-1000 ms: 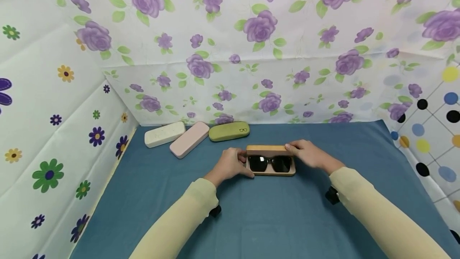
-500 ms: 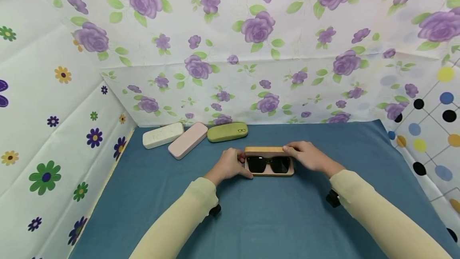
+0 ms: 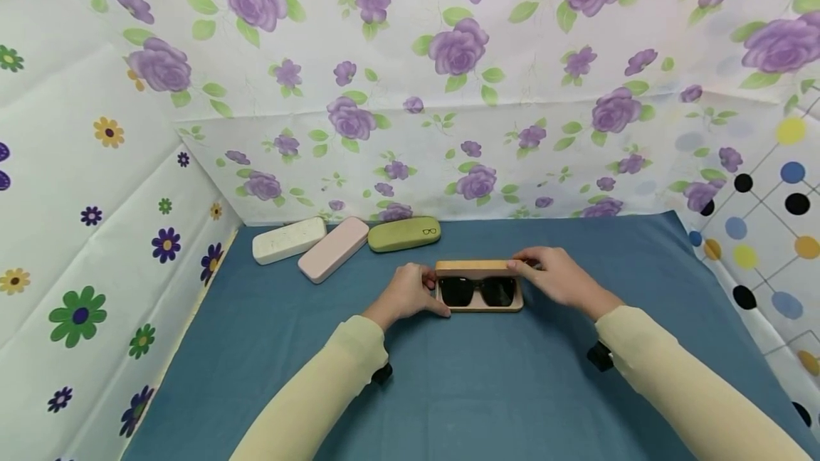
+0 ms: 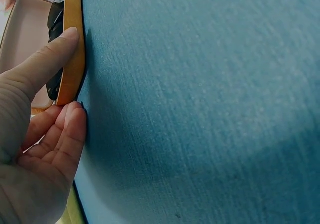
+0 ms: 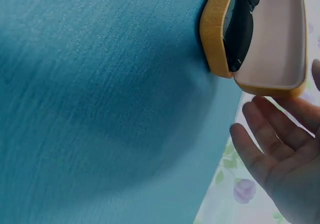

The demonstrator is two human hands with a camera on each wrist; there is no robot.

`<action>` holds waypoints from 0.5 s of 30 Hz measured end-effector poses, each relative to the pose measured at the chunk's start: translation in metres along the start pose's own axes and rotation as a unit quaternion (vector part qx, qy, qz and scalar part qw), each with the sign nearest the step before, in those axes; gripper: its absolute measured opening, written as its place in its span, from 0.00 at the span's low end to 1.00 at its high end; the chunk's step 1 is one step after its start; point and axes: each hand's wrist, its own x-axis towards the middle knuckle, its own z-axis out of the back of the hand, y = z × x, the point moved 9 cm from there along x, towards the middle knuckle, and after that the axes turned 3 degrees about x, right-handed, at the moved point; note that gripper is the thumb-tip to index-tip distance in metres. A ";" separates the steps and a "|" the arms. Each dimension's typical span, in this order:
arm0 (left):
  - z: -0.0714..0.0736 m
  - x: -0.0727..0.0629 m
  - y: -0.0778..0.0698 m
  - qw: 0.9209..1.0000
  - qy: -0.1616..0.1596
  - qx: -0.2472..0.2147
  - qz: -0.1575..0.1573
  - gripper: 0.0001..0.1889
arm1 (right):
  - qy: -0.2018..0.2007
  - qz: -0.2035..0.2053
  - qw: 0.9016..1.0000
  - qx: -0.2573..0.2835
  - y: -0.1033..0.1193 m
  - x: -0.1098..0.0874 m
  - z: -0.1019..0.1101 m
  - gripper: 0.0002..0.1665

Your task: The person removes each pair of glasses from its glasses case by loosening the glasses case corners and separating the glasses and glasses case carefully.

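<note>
Gripping the left end of an open, orange-yellow hard glasses case with pale pink lining (image 3: pixel 483 309), at its nine o'clock in the head view, the left hand (image 3: pixel 408 294) sets its thumb along the front edge. Black sunglasses with dark lenses (image 3: pixel 458 292) lie inside the base, below the raised lid (image 3: pixel 474 266). At the case's two o'clock, the right hand (image 3: pixel 556 277) has its thumb at the lid's corner. Toward ten o'clock an olive-green oblong case (image 3: pixel 405 233), a pale pink one (image 3: pixel 333 250) and a speckled white one (image 3: pixel 290 240) lie in a row on blue cloth (image 3: pixel 487 390). In the left wrist view the case sits at ten o'clock, thumb pressed to its front wall and fingertips at its end. In the right wrist view the case sits at one o'clock; at four, the right fingers are loosely extended by the lid's end, and whether they touch it I cannot tell.
</note>
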 end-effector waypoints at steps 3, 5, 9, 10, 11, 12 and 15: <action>0.000 0.001 0.000 1.000 -0.001 0.000 -0.003 0.32 | -0.038 0.010 0.999 0.000 0.003 -0.008 0.009 0.26; 0.000 0.001 0.000 1.000 -0.003 0.000 -0.004 0.32 | -0.070 0.027 0.997 -0.006 0.007 -0.016 0.014 0.23; -0.001 0.002 0.001 1.000 -0.003 0.002 -0.005 0.32 | -0.146 0.105 0.982 -0.053 0.025 -0.033 0.020 0.19; -0.001 0.001 0.001 1.000 -0.003 0.001 -0.005 0.33 | -0.164 0.130 0.976 -0.067 0.031 -0.037 0.020 0.18; -0.001 0.001 0.001 1.000 -0.002 0.002 -0.005 0.32 | -0.178 0.156 0.968 -0.082 0.037 -0.041 0.019 0.17; -0.001 0.001 0.001 1.000 -0.002 0.001 -0.004 0.33 | -0.189 0.179 0.961 -0.093 0.042 -0.044 0.017 0.16; -0.001 0.001 0.000 1.000 0.000 -0.001 -0.002 0.32 | -0.198 0.228 0.947 -0.110 0.052 -0.050 0.007 0.14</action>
